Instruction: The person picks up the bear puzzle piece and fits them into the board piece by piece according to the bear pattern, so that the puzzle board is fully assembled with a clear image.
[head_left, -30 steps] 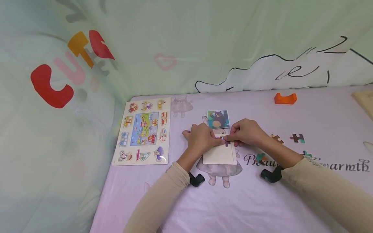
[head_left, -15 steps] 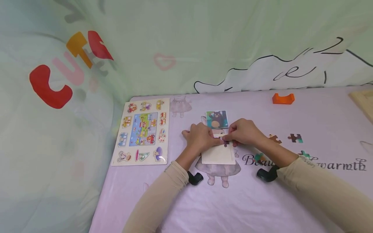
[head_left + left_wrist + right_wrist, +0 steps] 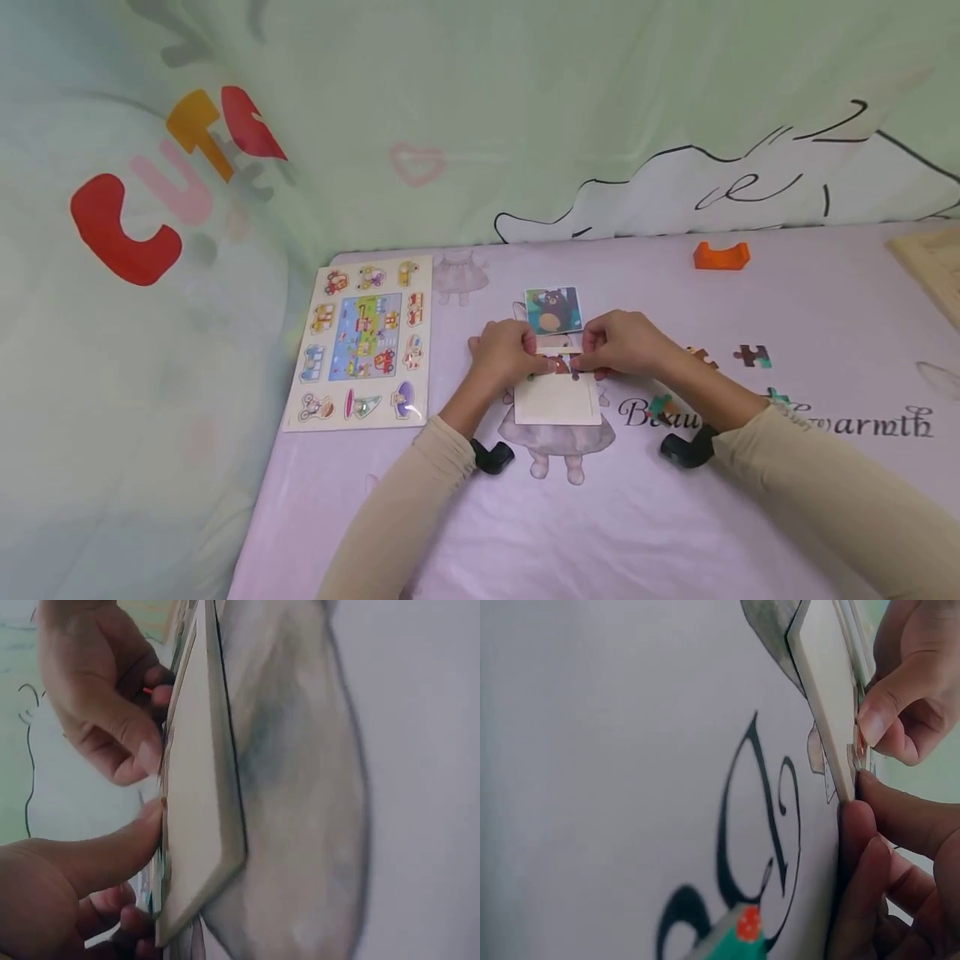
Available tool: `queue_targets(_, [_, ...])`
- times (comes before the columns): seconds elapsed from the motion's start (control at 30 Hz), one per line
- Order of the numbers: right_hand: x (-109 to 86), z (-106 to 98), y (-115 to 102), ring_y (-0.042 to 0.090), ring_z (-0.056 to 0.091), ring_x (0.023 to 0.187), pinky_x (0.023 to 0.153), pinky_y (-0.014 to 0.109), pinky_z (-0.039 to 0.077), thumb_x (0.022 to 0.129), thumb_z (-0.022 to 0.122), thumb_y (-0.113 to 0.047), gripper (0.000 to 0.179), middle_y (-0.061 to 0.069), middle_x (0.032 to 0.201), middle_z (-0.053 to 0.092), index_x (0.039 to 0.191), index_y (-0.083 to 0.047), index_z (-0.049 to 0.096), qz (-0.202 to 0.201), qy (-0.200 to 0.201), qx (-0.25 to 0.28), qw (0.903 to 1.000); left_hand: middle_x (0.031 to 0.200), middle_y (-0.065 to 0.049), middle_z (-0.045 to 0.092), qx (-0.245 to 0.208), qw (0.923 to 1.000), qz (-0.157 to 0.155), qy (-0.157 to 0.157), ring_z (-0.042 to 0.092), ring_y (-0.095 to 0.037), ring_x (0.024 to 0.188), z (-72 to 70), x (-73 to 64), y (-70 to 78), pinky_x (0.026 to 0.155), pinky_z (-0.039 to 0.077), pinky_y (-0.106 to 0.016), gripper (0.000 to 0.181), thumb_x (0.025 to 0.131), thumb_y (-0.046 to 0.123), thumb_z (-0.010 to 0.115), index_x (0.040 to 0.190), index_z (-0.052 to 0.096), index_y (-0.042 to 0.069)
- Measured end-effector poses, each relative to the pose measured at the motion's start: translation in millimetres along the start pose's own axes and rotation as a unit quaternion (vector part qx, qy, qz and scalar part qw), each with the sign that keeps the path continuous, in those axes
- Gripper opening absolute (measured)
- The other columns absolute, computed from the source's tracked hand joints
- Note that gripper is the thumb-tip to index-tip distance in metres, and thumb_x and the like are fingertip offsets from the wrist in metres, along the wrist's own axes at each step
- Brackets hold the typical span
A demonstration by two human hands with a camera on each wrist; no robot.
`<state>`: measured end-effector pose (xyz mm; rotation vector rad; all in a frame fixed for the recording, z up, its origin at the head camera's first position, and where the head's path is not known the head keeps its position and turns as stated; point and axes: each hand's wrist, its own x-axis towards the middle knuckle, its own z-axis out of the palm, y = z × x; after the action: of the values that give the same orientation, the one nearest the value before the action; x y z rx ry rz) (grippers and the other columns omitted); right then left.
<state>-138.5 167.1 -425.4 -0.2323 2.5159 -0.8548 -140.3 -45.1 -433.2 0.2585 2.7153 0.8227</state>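
A pale wooden puzzle board [image 3: 555, 406] lies in front of me, with jigsaw pieces [image 3: 562, 367] showing part of a brown bear along its upper part. My left hand [image 3: 506, 350] holds the board's left side, thumb on the pieces. From the other side my right hand [image 3: 626, 343] grips the upper right edge; its thumb presses by a piece, and its index finger lies against the board's side. Both thumbs [image 3: 112, 851] sit close together in the left wrist view. Fingers cover part of the pieces. Just above the board is a square bear picture card [image 3: 553, 311].
Loose jigsaw pieces lie to the right: a brown one [image 3: 702, 358], a brown-green one [image 3: 752, 356] and a green-orange one [image 3: 662, 408]. A vehicle puzzle board [image 3: 420, 404] lies left. An orange block [image 3: 722, 256] and a wooden board [image 3: 933, 258] stand farther back.
My thumbs have drawn apart, uncovering the bear's face on the pieces between them. The left hand has shifted slightly left. The view has moved a little.
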Motion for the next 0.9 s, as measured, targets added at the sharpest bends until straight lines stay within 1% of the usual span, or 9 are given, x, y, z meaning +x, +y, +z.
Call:
queue_targets(0.13, [0.7, 3, 0, 0.016, 0.056, 0.061, 0.06, 0.03, 0.038, 0.087, 0.081, -0.032, 0.028, 0.0, 0.061, 0.062, 0.077, -0.013, 0.063, -0.002, 0.002, -0.01, 0.9999, 0.068, 0.003, 0.052, -0.028, 0.9992, 0.023, -0.017, 0.051, -0.014, 0.075, -7.0, -1.3, -10.2, 0.073, 0.036, -0.032, 0.035, 0.078, 0.027, 0.089, 0.074, 0.057, 0.015])
queue_targets(0.23, [0.3, 3, -2, 0.016, 0.056, 0.062, 0.06, 0.03, 0.037, 0.087, 0.081, -0.032, 0.028, 0.001, 0.061, 0.062, 0.076, -0.013, 0.063, 0.004, 0.006, -0.015, 0.9999, 0.072, 0.002, 0.05, -0.023, 0.9988, 0.035, -0.024, 0.049, -0.014, 0.072, -12.5, -0.5, -14.6, 0.064, 0.036, -0.026, 0.032, 0.078, 0.022, 0.089, 0.079, 0.058, 0.012])
queue_targets(0.27, [0.0, 3, -2, 0.016, 0.056, 0.062, 0.061, 0.03, 0.037, 0.087, 0.081, -0.032, 0.028, 0.001, 0.061, 0.063, 0.077, -0.013, 0.063, 0.006, 0.007, -0.015, 0.9999, 0.072, 0.002, 0.05, -0.015, 0.9988, 0.039, -0.025, 0.048, -0.014, 0.072, -13.8, 0.1, -15.4, 0.063, 0.036, -0.026, 0.031, 0.079, 0.023, 0.088, 0.081, 0.059, 0.012])
queue_targets(0.33, [-0.7, 2, -3, 0.017, 0.056, 0.062, 0.061, 0.03, 0.037, 0.087, 0.081, -0.033, 0.029, 0.002, 0.062, 0.062, 0.076, -0.013, 0.063, 0.01, 0.008, -0.014, 0.9998, 0.073, 0.003, 0.051, 0.002, 0.9988, 0.042, -0.026, 0.049, -0.014, 0.072, -15.1, 1.4, -15.9, 0.062, 0.035, -0.025, 0.032, 0.079, 0.026, 0.088, 0.083, 0.06, 0.012])
queue_targets(0.4, [-1.4, 2, -3, 0.017, 0.056, 0.061, 0.061, 0.031, 0.037, 0.087, 0.081, -0.034, 0.03, 0.002, 0.062, 0.062, 0.076, -0.013, 0.063, 0.011, 0.009, -0.014, 0.9998, 0.074, 0.003, 0.052, 0.011, 0.9988, 0.037, -0.028, 0.049, -0.014, 0.072, -15.5, 2.1, -16.1, 0.062, 0.035, -0.026, 0.032, 0.079, 0.028, 0.088, 0.084, 0.061, 0.013])
queue_targets(0.5, [-2.9, 2, -4, 0.017, 0.056, 0.062, 0.062, 0.032, 0.037, 0.087, 0.081, -0.036, 0.031, 0.001, 0.061, 0.061, 0.077, -0.013, 0.062, 0.005, 0.009, -0.017, 0.9998, 0.075, 0.002, 0.053, 0.014, 0.999, 0.029, -0.032, 0.049, -0.014, 0.072, -15.6, 2.1, -16.9, 0.062, 0.035, -0.027, 0.031, 0.08, 0.029, 0.088, 0.088, 0.062, 0.015])
queue_targets(0.6, [-3.7, 3, -4, 0.017, 0.056, 0.062, 0.064, 0.032, 0.037, 0.088, 0.08, -0.037, 0.032, 0.001, 0.061, 0.059, 0.078, -0.013, 0.061, -0.003, 0.008, -0.02, 0.9998, 0.077, 0.002, 0.053, 0.018, 0.9986, 0.033, -0.038, 0.049, -0.014, 0.072, -15.4, 2.2, -19.7, 0.062, 0.035, -0.027, 0.028, 0.081, 0.031, 0.086, 0.089, 0.063, 0.017])
queue_targets(0.8, [-4.6, 1, -1, 0.016, 0.055, 0.063, 0.064, 0.032, 0.037, 0.089, 0.079, -0.037, 0.031, 0.0, 0.062, 0.058, 0.081, -0.013, 0.061, -0.017, 0.002, -0.018, 0.9997, 0.078, 0.002, 0.053, -0.003, 0.9967, 0.06, -0.053, 0.048, -0.013, 0.075, -15.4, 3.6, -27.4, 0.067, 0.036, -0.026, 0.023, 0.085, 0.03, 0.084, 0.081, 0.065, 0.017])
queue_targets(0.9, [-4.7, -2, 2, 0.016, 0.057, 0.063, 0.064, 0.032, 0.039, 0.09, 0.079, -0.033, 0.027, 0.001, 0.064, 0.058, 0.084, -0.012, 0.062, -0.017, -0.011, -0.005, 0.9998, 0.079, 0.002, 0.054, -0.03, 0.9956, 0.065, -0.06, 0.049, -0.013, 0.074, -17.1, 3.9, -30.0, 0.068, 0.037, -0.024, 0.022, 0.086, 0.028, 0.083, 0.083, 0.065, 0.016])
